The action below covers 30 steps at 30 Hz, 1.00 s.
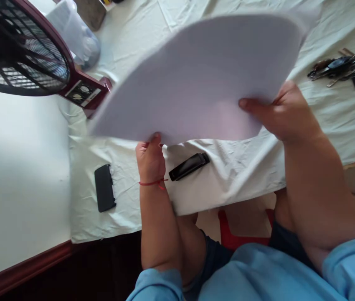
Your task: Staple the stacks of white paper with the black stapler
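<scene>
A large white sheet of paper (202,79), slightly curved and blurred at its edges, is held up above the table. My left hand (151,158), with a red string round the wrist, pinches its near edge, thumb on top. My right hand (285,110) grips the sheet near its right end, the thumb lying flat across the surface and the other fingers hidden behind. Just right of my left wrist, a black stapler (189,166) lies on the cloth below the paper.
A pale cloth (227,179) covers the table. A black phone or case (105,188) lies at the left, a dark red fan (80,90) stands at the back left beside a translucent plastic container (74,33). A bunch of keys (346,69) lies far right.
</scene>
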Motion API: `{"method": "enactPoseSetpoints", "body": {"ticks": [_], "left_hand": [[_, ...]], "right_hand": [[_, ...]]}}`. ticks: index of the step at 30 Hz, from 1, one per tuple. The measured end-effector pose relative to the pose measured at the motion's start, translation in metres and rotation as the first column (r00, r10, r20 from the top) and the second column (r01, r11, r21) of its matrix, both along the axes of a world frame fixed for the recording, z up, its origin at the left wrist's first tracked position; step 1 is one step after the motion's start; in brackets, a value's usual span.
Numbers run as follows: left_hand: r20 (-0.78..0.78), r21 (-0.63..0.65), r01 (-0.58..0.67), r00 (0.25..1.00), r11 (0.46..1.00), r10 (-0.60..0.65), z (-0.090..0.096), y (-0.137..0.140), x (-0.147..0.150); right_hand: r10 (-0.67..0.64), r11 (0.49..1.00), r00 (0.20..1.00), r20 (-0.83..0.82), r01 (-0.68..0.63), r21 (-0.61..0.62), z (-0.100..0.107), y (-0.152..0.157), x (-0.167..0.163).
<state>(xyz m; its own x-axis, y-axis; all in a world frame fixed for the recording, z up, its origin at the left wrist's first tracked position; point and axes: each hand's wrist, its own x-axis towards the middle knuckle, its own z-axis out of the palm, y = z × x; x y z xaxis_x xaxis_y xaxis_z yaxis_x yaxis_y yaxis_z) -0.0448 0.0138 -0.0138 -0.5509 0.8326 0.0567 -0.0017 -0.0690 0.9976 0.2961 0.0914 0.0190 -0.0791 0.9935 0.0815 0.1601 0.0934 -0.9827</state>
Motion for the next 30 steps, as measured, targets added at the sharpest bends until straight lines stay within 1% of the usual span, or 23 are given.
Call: {"method": "enactPoseSetpoints", "body": {"ticks": [2,5,8,11,14,18,24,27,30], "left_hand": [[0.031,0.009,0.003,1.000,1.000,-0.003,0.004,0.000,0.004],[0.088,0.008,0.066,0.994,0.998,-0.067,0.013,0.001,0.011],[0.119,-0.042,0.135,0.984,0.990,-0.130,0.021,0.000,0.018],[0.132,-0.105,0.135,0.984,0.985,-0.120,0.026,-0.001,0.023],[0.183,-0.088,0.130,0.977,0.988,-0.112,0.032,-0.002,0.028],[0.243,-0.068,0.163,0.959,0.984,-0.142,0.040,-0.005,0.034],[0.260,-0.039,0.193,0.949,0.980,-0.177,0.043,-0.006,0.032],[0.229,-0.015,0.180,0.958,0.984,-0.172,0.039,-0.006,0.026],[0.145,-0.025,0.188,0.972,0.982,-0.182,0.033,-0.006,0.022]], "right_hand": [[0.011,1.000,0.994,-0.106,-0.008,0.030,-0.001,0.003,-0.001],[-0.012,0.999,0.975,-0.222,0.023,0.048,-0.001,0.007,0.000],[-0.039,0.998,0.966,-0.256,0.048,0.027,-0.003,0.011,0.004],[-0.057,0.998,0.960,-0.275,0.057,-0.009,-0.003,0.012,0.005],[-0.109,0.993,0.944,-0.312,0.089,-0.075,0.000,0.012,0.003],[-0.160,0.985,0.935,-0.316,0.128,-0.118,0.005,0.011,0.002],[-0.156,0.986,0.925,-0.346,0.128,-0.103,0.004,0.011,0.007],[-0.148,0.988,0.941,-0.305,0.123,-0.098,-0.001,0.013,0.009],[-0.110,0.994,0.967,-0.232,0.100,-0.053,-0.007,0.015,0.012]]}}
